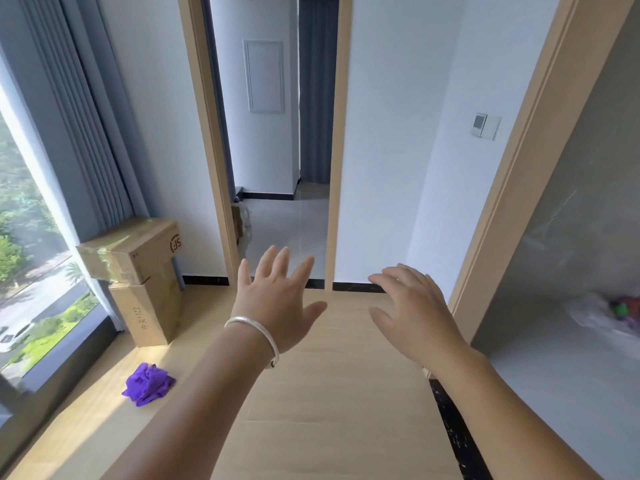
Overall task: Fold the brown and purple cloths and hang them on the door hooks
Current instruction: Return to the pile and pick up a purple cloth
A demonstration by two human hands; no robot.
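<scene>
- Head view: the left hand (277, 299) is stretched forward over the wooden floor (332, 403), fingers straight and spread, holding nothing; a silver bangle (258, 336) sits on its wrist.
- The right hand (412, 306) is raised beside it, palm down, fingers loosely bent and relaxed, also holding nothing.
- The purple cloth (149, 384) lies crumpled on the floor by the window (31, 254), below and well to the left of the left hand, touching neither hand.
- The brown cloth does not show in this view.
- Two stacked cardboard boxes (142, 271) stand against the wall next to the grey curtain (86, 116), beyond the purple cloth.
- Ahead of both hands is an open doorway (277, 133) onto a tiled room.
- On the right, a pale plastic bag (595, 311) with something coloured in it lies on a grey surface.
</scene>
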